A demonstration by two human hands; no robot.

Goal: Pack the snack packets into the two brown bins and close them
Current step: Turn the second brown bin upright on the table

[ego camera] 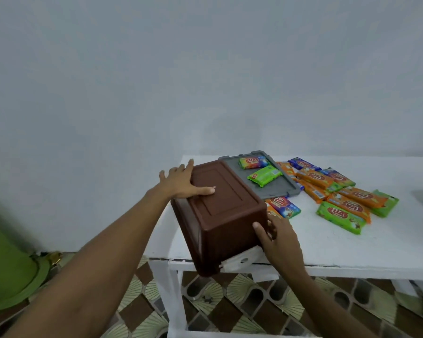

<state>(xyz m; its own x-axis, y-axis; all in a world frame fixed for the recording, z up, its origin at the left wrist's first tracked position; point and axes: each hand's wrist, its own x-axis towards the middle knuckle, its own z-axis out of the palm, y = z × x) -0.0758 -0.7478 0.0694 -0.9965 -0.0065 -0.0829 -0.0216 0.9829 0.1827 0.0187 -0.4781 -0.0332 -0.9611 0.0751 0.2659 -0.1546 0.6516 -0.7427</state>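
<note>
While the left hand (181,184) lies flat on the upturned brown bin (225,215), fingers straight and spread, the bin sits tilted at the worktop's (352,245) left front corner. The right hand (279,237) grips the bin's near right corner, fingers curled. A grey lid (276,191) behind holds two green packets (264,176). More snack packets (340,213) are scattered to the right.

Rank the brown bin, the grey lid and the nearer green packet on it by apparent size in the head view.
1. brown bin, though nearest the camera.
2. grey lid, partly hidden by the bin.
3. green packet, plainly smallest.
</note>
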